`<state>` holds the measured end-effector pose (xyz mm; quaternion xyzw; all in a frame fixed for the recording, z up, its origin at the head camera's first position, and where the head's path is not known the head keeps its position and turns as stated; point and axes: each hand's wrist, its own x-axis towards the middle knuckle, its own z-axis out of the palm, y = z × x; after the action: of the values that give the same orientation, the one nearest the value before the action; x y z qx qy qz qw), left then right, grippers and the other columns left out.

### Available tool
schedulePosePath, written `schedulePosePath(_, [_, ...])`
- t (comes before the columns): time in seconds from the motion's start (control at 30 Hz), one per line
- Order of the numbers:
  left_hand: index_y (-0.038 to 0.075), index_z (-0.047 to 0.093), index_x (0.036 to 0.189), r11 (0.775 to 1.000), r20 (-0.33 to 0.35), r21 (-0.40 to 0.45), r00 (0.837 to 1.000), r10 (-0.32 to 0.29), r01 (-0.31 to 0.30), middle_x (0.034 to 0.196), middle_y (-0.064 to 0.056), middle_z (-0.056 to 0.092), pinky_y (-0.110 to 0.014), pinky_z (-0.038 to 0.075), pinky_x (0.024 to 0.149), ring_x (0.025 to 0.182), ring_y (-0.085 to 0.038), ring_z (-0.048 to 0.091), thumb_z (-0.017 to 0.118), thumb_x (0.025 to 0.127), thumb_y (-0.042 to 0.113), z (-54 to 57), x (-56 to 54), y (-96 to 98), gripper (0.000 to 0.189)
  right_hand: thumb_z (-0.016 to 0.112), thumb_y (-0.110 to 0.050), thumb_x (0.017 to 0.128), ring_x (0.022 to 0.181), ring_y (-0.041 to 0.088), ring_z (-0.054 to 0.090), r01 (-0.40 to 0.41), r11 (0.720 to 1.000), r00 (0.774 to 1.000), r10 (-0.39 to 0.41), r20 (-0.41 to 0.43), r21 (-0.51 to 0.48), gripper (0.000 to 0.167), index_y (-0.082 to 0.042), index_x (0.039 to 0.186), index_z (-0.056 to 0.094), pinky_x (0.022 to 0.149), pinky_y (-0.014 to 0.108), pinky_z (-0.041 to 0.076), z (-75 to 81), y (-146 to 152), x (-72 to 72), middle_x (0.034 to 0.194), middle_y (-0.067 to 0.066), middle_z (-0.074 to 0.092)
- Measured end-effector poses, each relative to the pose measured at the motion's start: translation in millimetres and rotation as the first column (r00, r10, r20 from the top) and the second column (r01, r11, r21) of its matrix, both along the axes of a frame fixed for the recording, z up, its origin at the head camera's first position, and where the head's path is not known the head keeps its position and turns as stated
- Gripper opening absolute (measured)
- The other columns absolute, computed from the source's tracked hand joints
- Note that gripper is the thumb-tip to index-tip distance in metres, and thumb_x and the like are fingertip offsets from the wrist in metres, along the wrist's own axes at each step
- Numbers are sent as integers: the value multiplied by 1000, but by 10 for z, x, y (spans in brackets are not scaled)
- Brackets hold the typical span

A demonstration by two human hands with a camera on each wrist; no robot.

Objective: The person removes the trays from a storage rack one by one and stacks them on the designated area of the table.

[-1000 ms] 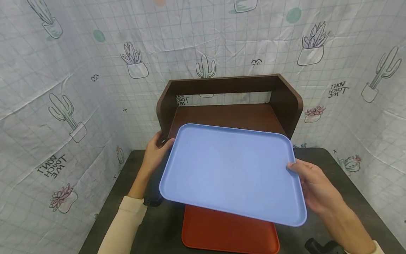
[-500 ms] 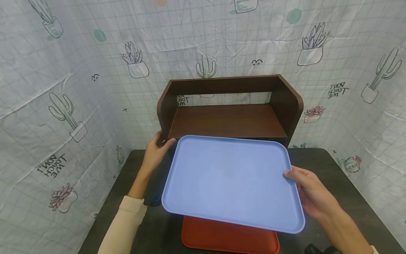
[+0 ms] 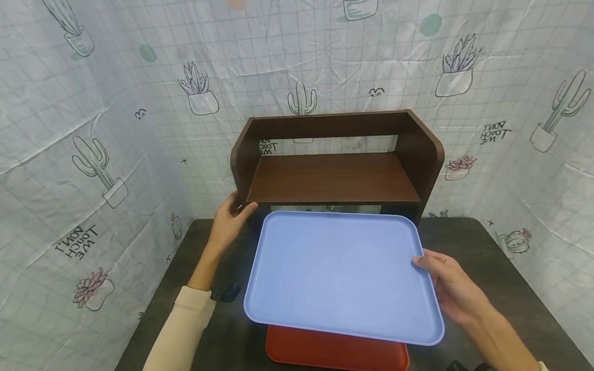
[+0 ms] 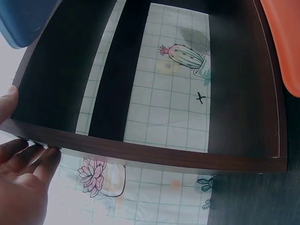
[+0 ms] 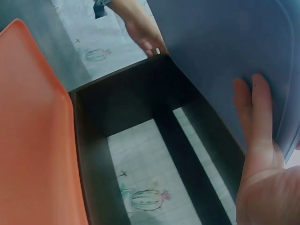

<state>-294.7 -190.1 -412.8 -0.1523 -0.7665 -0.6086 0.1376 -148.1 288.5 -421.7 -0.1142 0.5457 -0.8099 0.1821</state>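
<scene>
In the head view my right hand [image 3: 452, 286] holds a light blue tray [image 3: 343, 278] by its right rim, thumb on top. The right wrist view shows fingers [image 5: 261, 112] of that hand spread under the tray's underside. The tray is tilted, in front of a dark brown two-level shelf [image 3: 334, 178], and hides much of its lower level. My left hand [image 3: 227, 224] grips the shelf's left side panel. In the left wrist view, the thumb [image 4: 7, 103] lies on one side of the panel and the fingers on the other.
An orange-red tray [image 3: 336, 350] lies on the dark table [image 3: 218, 340] in front of the shelf, partly under the blue tray. Cloth walls [image 3: 139, 170] printed with cacti surround the table at the back and both sides.
The blue tray, in my right hand, has come down and toward me, uncovering the shelf's upper board and part of the lower opening. My left hand has stayed on the side panel.
</scene>
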Motion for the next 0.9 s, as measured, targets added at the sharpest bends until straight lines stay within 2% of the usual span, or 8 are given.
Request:
schedulePosePath(0.37, [7,50,157,1000,30,-11,999,15,-14,159,-17,54,-46,47,123,150,-33,52,76,101,31,20,20,16,66,33,-5,114,99,17,80,-47,998,999,48,16,-30,46,-18,126,75,85,40,68,-199,57,-69,110,3,82])
schedulePosePath(0.9, [9,51,157,1000,30,-6,999,18,-18,158,-15,56,-45,48,121,149,-33,53,77,101,31,21,38,12,65,32,-6,114,101,17,80,-74,997,996,75,38,-28,46,-19,126,75,88,39,68,-471,34,-108,112,2,82])
